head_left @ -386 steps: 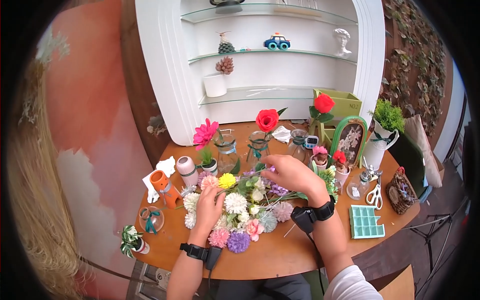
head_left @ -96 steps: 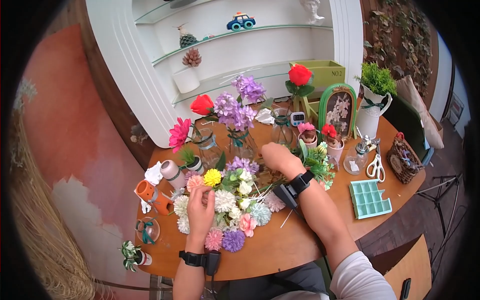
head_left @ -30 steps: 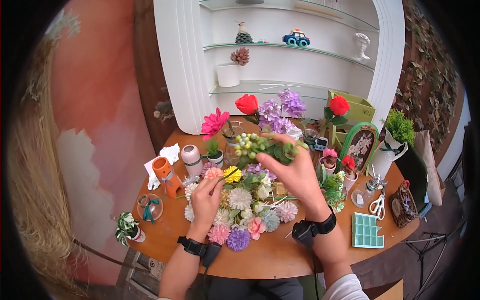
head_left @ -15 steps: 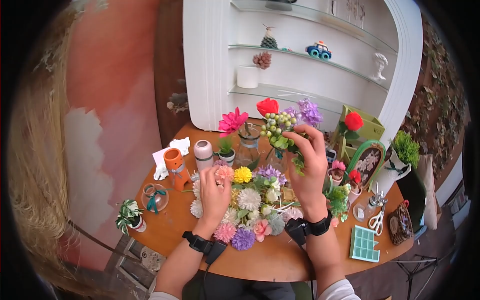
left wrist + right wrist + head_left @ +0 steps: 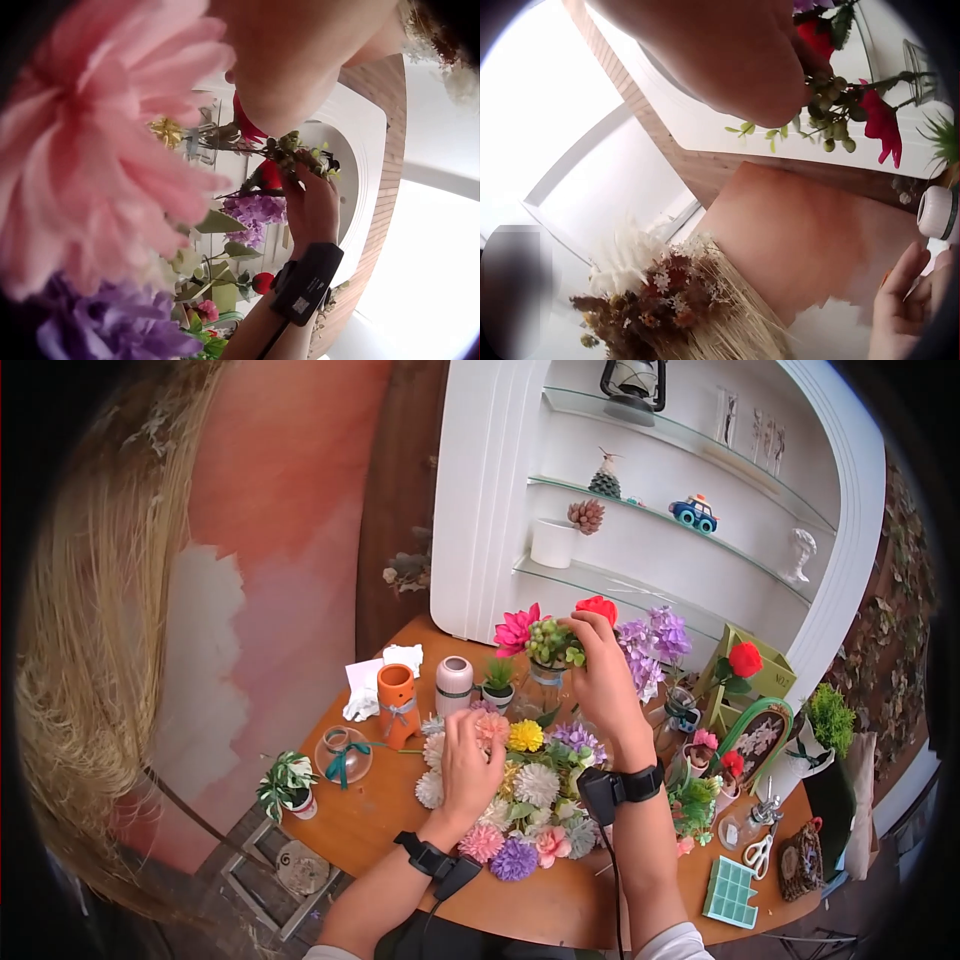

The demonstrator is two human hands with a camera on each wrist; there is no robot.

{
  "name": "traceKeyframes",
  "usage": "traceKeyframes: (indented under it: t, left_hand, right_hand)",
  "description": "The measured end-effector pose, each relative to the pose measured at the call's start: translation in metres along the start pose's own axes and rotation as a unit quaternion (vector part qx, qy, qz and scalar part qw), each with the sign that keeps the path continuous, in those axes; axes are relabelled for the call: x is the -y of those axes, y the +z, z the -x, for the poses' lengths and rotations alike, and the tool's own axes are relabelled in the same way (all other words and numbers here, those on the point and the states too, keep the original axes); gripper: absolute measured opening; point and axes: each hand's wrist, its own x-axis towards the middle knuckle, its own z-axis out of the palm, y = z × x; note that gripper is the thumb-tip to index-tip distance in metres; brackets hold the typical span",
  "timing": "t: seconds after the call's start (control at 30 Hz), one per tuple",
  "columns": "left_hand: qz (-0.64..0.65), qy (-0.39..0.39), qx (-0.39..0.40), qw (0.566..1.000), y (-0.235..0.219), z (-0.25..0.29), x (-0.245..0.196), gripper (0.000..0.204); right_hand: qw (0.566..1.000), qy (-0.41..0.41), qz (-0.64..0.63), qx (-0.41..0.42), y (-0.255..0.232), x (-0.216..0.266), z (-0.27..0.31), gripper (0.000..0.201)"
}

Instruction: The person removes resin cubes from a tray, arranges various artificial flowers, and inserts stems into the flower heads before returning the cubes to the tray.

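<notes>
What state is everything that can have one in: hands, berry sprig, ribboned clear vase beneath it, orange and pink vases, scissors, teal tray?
Right hand: holding the berry sprig.
Berry sprig: held at the clear vase's mouth; stem depth unclear.
Left hand: fingers loosely bent, nothing visibly held.
Clear vase: upright.
Orange vase: upright, no flowers.
Pink vase: upright, no flowers.
Scissors: lying down; blades unclear.
Teal tray: lidless.

From my remote station, I had the right hand [image 5: 608, 685] right of centre in the head view, its fingers bent leftward in a pinch, the right forearm [image 5: 645, 850] nearly upright. I had the left hand [image 5: 470, 765] lower, near centre, fingers loosely bent and pointing upward, the left forearm [image 5: 375, 890] slanting up from the bottom edge.
</notes>
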Motion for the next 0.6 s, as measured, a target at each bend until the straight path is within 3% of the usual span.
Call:
traceKeyframes:
  t: [0.13, 0.23, 0.3, 0.43, 0.6]
  left_hand:
    - [0.03, -0.005, -0.007, 1.0, -0.003, -0.002, -0.005, 0.036]
    - [0.032, 0.007, -0.009, 0.999, -0.003, -0.002, -0.005, 0.037]
    - [0.036, 0.011, -0.011, 0.999, -0.003, -0.002, -0.007, 0.038]
    - [0.037, 0.019, -0.015, 0.999, -0.004, -0.001, -0.009, 0.035]
    - [0.011, 0.024, -0.02, 0.999, 0.0, -0.002, -0.004, 0.028]
  right_hand:
    - [0.995, 0.037, -0.016, 0.088, 0.015, -0.014, -0.008, 0.054]
    - [0.996, 0.034, 0.021, 0.086, 0.023, -0.017, -0.006, 0.051]
    - [0.991, 0.0, 0.13, 0.002, 0.027, -0.015, -0.004, 0.05]
    - [0.984, 0.043, 0.158, 0.064, 0.036, -0.026, 0.005, 0.053]
    - [0.997, -0.007, 0.079, -0.011, 0.021, -0.012, 0.026, 0.064]
